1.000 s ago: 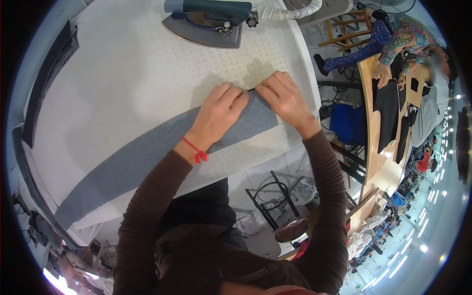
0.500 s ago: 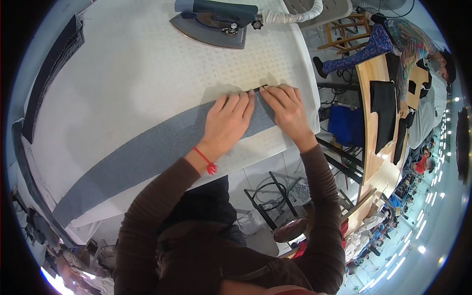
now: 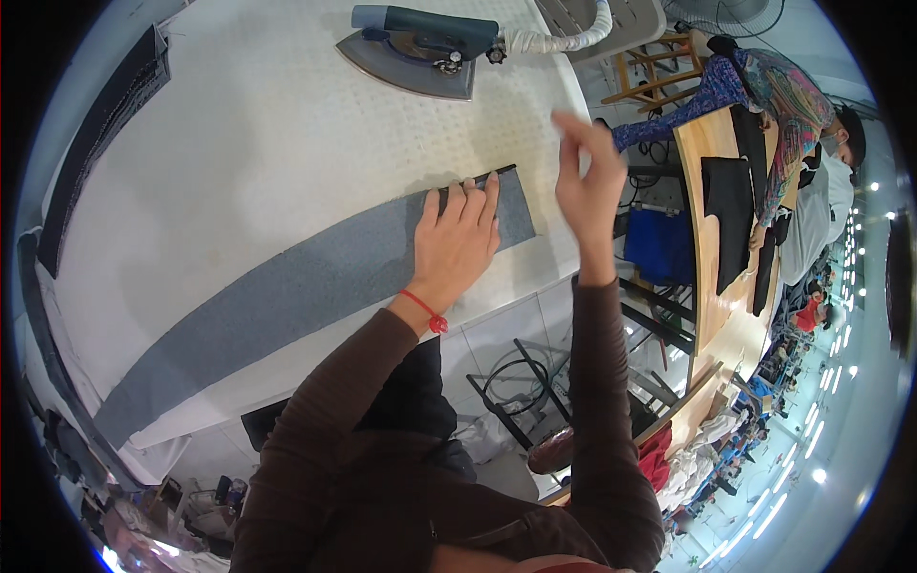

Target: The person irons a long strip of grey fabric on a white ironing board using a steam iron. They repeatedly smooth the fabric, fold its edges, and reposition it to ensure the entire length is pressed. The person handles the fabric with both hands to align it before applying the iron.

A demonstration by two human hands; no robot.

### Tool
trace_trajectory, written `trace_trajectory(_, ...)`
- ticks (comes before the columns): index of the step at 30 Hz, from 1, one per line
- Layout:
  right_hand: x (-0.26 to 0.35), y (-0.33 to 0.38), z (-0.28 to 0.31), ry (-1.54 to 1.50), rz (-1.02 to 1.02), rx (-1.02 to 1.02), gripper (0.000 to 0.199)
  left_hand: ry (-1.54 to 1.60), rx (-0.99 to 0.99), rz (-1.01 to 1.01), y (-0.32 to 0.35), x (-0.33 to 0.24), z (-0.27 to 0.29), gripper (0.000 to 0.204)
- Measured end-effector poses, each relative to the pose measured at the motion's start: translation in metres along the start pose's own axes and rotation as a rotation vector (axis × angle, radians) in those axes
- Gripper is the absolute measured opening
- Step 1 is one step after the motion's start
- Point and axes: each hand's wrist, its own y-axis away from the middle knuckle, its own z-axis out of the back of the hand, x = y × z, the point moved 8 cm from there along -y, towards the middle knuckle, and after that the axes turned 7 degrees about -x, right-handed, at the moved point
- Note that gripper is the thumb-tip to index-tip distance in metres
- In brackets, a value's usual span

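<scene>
A long curved piece of grey fabric [image 3: 277,296] lies along the near side of the white padded ironing table [image 3: 258,143]. Along its far edge, close to the right end, runs a narrow dark fold [image 3: 503,174]. My left hand [image 3: 457,224] rests flat on the fabric, its stretched fingertips pressing at that fold. Raised off the cloth, my right hand [image 3: 592,177] is over the table's right edge, somewhat blurred. Its fingers look apart and nothing shows in them. An iron [image 3: 420,53] with a dark handle and metal soleplate sits on the table beyond both hands.
A white-wrapped hose [image 3: 559,40] runs right from the iron. Folded dark fabric [image 3: 105,134] lies on the table's left edge. To the right, a person [image 3: 788,105] works at a wooden table [image 3: 712,229] holding black cloth pieces [image 3: 728,220]. A stool [image 3: 554,449] stands near my right forearm.
My right hand has let go of the fabric's right end and lifted away, up and to the right. My left hand stays on the cloth, its fingers at the folded edge.
</scene>
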Motion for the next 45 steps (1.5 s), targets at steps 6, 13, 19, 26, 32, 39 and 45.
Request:
trace_trajectory(6, 0.076, -0.110, -0.114, -0.028, 0.389, 0.192, 0.053, 0.057, -0.034, 0.021, 0.001, 0.001, 0.001, 0.064)
trace_trajectory(13, 0.064, -0.136, -0.212, 0.186, 0.183, 0.618, 0.074, 0.082, -0.054, 0.027, 0.000, 0.005, 0.004, 0.063)
trace_trajectory(19, 0.041, -0.133, -0.213, 0.345, 0.154, 0.695, 0.085, 0.113, -0.045, 0.005, 0.000, 0.005, 0.002, 0.063)
trace_trajectory(26, 0.021, -0.124, -0.157, 0.372, 0.042, 0.621, 0.087, 0.123, -0.048, 0.001, -0.002, 0.005, 0.005, 0.064)
trace_trajectory(32, 0.007, -0.097, -0.094, 0.400, -0.056, 0.626, 0.079, 0.137, -0.041, 0.002, -0.003, 0.006, 0.005, 0.064)
trace_trajectory(39, 0.011, -0.068, -0.072, 0.387, -0.030, 0.596, 0.069, 0.113, -0.068, -0.010, -0.003, 0.006, 0.012, 0.064)
trace_trajectory(45, 0.011, -0.056, -0.063, 0.321, 0.006, 0.516, 0.065, 0.171, -0.106, -0.005, -0.003, 0.007, 0.013, 0.061)
